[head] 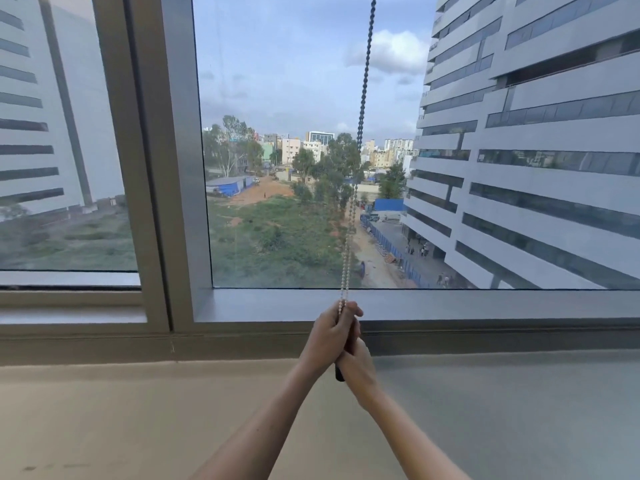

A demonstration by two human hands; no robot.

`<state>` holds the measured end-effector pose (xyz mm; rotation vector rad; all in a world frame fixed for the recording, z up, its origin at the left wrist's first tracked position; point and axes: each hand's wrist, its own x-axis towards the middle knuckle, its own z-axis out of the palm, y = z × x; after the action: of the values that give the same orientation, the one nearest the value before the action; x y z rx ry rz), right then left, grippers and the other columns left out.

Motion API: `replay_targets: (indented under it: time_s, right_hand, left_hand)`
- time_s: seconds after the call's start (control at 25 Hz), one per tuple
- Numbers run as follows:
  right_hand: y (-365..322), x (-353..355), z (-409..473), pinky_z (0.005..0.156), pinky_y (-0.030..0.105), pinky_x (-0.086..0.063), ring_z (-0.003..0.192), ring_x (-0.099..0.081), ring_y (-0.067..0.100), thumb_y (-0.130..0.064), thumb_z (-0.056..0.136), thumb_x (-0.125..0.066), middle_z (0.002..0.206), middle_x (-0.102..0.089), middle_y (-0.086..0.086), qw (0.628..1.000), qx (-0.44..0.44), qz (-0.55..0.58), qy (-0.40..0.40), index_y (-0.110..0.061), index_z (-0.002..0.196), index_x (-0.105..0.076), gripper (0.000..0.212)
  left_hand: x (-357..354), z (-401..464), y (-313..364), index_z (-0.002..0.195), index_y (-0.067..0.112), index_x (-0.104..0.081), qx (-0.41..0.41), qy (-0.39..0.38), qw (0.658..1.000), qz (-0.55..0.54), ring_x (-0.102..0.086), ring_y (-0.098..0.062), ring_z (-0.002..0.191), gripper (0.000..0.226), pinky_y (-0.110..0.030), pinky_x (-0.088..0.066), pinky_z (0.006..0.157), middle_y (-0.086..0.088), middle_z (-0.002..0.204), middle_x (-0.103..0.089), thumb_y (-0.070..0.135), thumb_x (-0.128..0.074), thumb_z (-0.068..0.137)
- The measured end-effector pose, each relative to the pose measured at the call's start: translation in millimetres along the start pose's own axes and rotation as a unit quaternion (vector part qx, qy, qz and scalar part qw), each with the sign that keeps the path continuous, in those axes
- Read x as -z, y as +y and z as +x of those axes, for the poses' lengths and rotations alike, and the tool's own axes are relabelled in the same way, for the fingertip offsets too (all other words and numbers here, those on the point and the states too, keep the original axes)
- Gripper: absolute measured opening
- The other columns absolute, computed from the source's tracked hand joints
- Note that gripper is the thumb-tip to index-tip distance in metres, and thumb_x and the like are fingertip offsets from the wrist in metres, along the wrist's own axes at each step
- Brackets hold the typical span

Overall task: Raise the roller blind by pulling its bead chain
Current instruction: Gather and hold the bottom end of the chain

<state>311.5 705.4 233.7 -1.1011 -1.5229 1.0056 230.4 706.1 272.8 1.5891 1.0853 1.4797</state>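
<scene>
Window sill (485, 303) below glass; both hands clasp bead chain (362, 109).

Above your fingers (349, 308), the bead chain (362, 109) looks like small, glossy, pearly beads. Behind them, the window frame (180, 168) is smooth, matt grey metal; below, the sill (138, 410) is matt beige.

A broad beige window sill (104, 410) runs below the window frame (242, 337). Its surface looks matte (faint smudges near the left edge).
</scene>
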Motion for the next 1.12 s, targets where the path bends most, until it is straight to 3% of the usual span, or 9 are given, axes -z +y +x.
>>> replay_targets:
  time_s: [0.12,0.32,0.52,0.68,0.8,0.88,1.12]
  right_hand:
    - [16.3,-7.8,-1.5,0.043,0.016,-0.038,0.048,-0.052,-0.001,-0.019,0.070,-0.047,0.056,-0.062,-0.007,0.999,0.027,-0.004,0.025,-0.023,0.079,-0.059,0.016]
    - [32.0,-14.4,6.9,0.057,0.039,-0.044,0.066,-0.054,0.017,-0.010,0.078,-0.051,0.066,-0.062,0.000,0.995,0.040,0.066,0.057,-0.017,0.075,-0.062,0.014]
    - [38.8,-20.3,12.4,0.050,0.031,-0.037,0.058,-0.043,0.015,-0.014,0.076,-0.048,0.055,-0.053,-0.006,0.985,0.021,0.149,0.079,-0.017,0.063,-0.057,0.017]
    - [49.3,-18.8,17.9,0.045,0.022,-0.039,0.051,-0.043,0.004,0.008,0.087,-0.045,0.056,-0.051,-0.004,0.976,0.015,0.201,0.086,-0.013,0.063,-0.056,0.034]
    - [49.5,-15.5,19.6,0.048,0.027,-0.036,0.055,-0.041,0.009,-0.016,0.076,-0.051,0.053,-0.053,-0.013,0.982,0.026,0.169,0.079,-0.016,0.062,-0.055,0.014]
    - [49.6,-12.4,19.8,0.053,0.032,-0.036,0.060,-0.042,0.015,-0.025,0.070,-0.051,0.056,-0.054,-0.009,0.986,0.034,0.139,0.080,-0.017,0.063,-0.056,0.011]
    - [45.9,-4.5,20.0,0.054,0.035,-0.039,0.060,-0.046,0.013,-0.017,0.071,-0.052,0.061,-0.057,0.000,0.993,0.044,0.073,0.077,-0.003,0.069,-0.056,0.015]
  left_hand:
    - [-9.6,-3.6,-11.3,0.063,0.022,-0.051,-0.018,0.019,0.998,0.057,-0.046,-0.004,0.053,0.040,-0.026,-0.038,0.058,0.009,0.056,-0.048,0.037,-0.039,0.099]
    - [-15.8,-0.4,-19.9,0.060,0.021,-0.043,-0.027,0.073,0.993,0.093,-0.044,-0.016,0.053,0.044,-0.045,-0.041,0.059,0.005,0.054,-0.045,0.042,-0.032,0.097]
    - [-17.8,-0.5,-30.0,0.062,0.014,-0.045,-0.041,0.082,0.992,0.089,-0.043,-0.016,0.049,0.047,-0.047,-0.040,0.055,0.002,0.053,-0.045,0.039,-0.032,0.098]
    - [-23.1,2.8,-33.5,0.062,0.016,-0.043,-0.040,0.079,0.992,0.090,-0.041,-0.014,0.047,0.043,-0.044,-0.039,0.052,0.003,0.053,-0.044,0.035,-0.034,0.100]
    - [-25.6,4.9,-34.9,0.061,0.017,-0.043,-0.038,0.080,0.992,0.088,-0.041,-0.013,0.047,0.044,-0.041,-0.039,0.052,0.003,0.052,-0.044,0.036,-0.033,0.100]
    - [-27.6,5.8,-33.5,0.060,0.018,-0.042,-0.036,0.082,0.992,0.087,-0.041,-0.010,0.046,0.045,-0.035,-0.038,0.052,0.005,0.051,-0.044,0.037,-0.033,0.099]
    - [-30.8,8.1,-28.7,0.057,0.019,-0.041,-0.031,0.074,0.993,0.083,-0.042,-0.006,0.046,0.047,-0.029,-0.038,0.053,0.006,0.049,-0.045,0.033,-0.034,0.100]
